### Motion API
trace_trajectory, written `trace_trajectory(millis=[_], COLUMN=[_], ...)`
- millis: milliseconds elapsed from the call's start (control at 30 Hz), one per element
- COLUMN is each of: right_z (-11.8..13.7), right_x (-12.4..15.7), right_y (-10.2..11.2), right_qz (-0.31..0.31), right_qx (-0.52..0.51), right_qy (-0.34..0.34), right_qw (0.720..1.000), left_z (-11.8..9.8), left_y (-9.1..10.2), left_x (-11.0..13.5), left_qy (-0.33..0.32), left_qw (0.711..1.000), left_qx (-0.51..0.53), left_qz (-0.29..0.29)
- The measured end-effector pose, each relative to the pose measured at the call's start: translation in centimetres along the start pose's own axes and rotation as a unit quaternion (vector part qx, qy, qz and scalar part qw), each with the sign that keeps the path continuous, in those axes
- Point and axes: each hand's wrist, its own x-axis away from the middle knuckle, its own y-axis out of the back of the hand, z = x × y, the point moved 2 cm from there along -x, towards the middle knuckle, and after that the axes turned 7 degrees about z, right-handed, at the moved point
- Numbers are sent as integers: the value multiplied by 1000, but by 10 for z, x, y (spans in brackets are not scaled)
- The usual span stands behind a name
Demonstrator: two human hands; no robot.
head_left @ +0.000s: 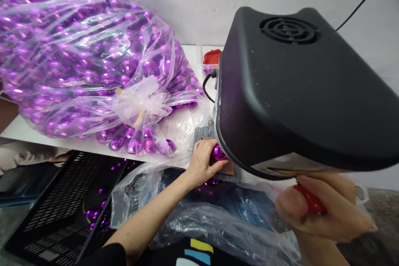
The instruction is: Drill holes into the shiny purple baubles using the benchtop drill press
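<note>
My left hand (202, 162) reaches under the front of a black machine housing (299, 91) and pinches a shiny purple ball (218, 152) against the grey metal plate (202, 134) below it. My right hand (324, 212) is closed in a fist round a red handle (308, 201) at the lower right, just beneath the machine. A large tied clear plastic bag full of purple balls (84, 62) lies on the white table (28, 133) to the left of my left hand.
A black slatted crate (59, 208) with a few purple balls sits below the table at lower left. Crumpled clear plastic bags (218, 224) lie over my lap. A red object (212, 56) sits behind the machine. A black cable (207, 85) loops beside it.
</note>
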Motion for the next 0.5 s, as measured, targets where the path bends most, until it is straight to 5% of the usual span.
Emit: trace_trajectory(millis=[300,500], right_z=[9,18], right_x=[1,1], right_y=[-4,0], right_qz=[16,76], right_qx=[30,35], right_qy=[18,-78], right_qw=[999,993], left_z=[7,7], left_y=[-5,-4], left_x=[1,1], left_qy=[-9,-12], left_qw=[1000,1000], left_qx=[11,17], left_qz=[-12,-17])
